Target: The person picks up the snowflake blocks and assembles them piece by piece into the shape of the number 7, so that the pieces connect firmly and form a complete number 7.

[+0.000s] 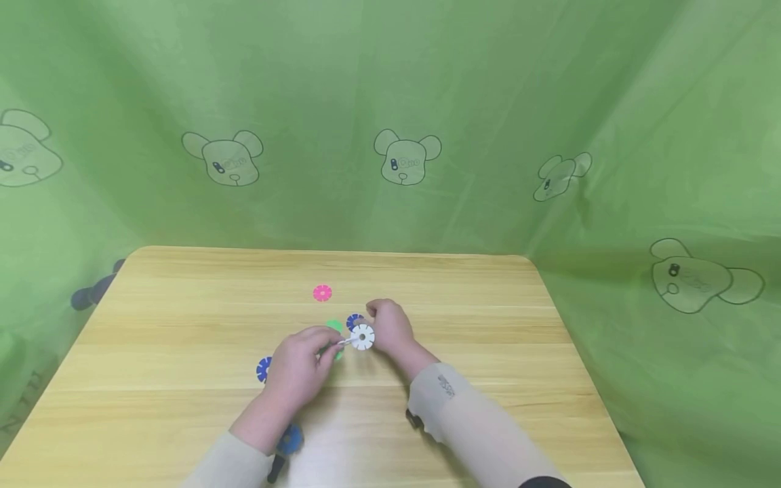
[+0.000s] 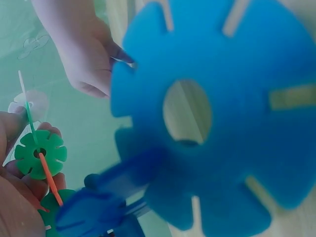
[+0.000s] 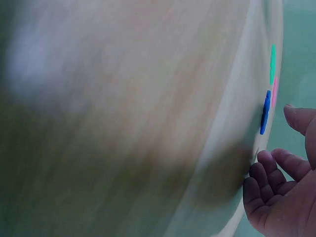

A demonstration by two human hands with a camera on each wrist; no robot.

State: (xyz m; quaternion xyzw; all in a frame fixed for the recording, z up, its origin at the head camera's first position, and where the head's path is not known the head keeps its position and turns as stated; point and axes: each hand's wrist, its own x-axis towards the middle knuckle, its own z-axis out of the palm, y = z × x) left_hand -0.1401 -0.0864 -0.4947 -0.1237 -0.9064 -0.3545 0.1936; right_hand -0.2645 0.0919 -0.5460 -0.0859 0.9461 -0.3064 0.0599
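My left hand (image 1: 301, 364) grips a chain of slotted plastic discs. In the left wrist view a green disc (image 2: 55, 157), an orange disc (image 2: 50, 178) seen edge-on and a pale disc (image 2: 37, 102) are linked at these fingers. A large blue disc (image 2: 247, 133) fills that view's front; whether it joins the chain is unclear. The white disc (image 1: 363, 337) sticks out towards my right hand (image 1: 393, 330). This hand hovers by a dark blue disc (image 3: 265, 112) on the table, thumb apart from its loosely bent fingers, holding nothing visible.
A pink disc (image 1: 322, 293) lies farther back on the wooden table (image 1: 488, 305), and a green disc (image 1: 334, 325) lies beyond the left fingers. Another dark blue disc (image 1: 263, 370) shows left of the left hand. Green curtain (image 1: 329, 81) hangs behind the table and at its sides.
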